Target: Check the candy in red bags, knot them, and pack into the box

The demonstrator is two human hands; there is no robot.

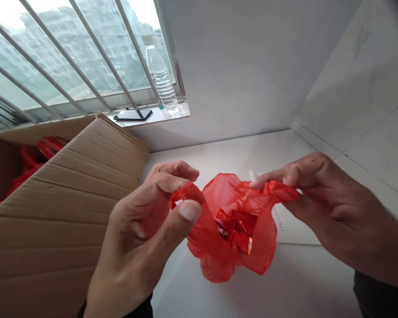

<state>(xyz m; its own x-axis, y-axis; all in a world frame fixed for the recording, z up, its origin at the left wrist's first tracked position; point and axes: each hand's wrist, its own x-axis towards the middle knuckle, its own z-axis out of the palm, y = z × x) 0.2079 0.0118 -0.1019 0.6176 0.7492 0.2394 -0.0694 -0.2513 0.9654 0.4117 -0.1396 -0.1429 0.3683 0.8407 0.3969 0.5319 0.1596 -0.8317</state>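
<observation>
A small red plastic bag (232, 229) hangs just above the white table, held between both hands. Red foil-wrapped sweets (236, 229) show through its thin film. My left hand (142, 234) pinches the bag's left handle between thumb and fingers. My right hand (331, 207) pinches the right handle at the bag's top edge. The two handles are pulled apart sideways.
A large cardboard box (63, 212) with more red bags (36, 154) inside stands at the left. A sheet of white paper (292, 229) lies under the bag. On the window sill are a clear water bottle (161, 77) and a dark phone (132, 115). White walls close in behind and right.
</observation>
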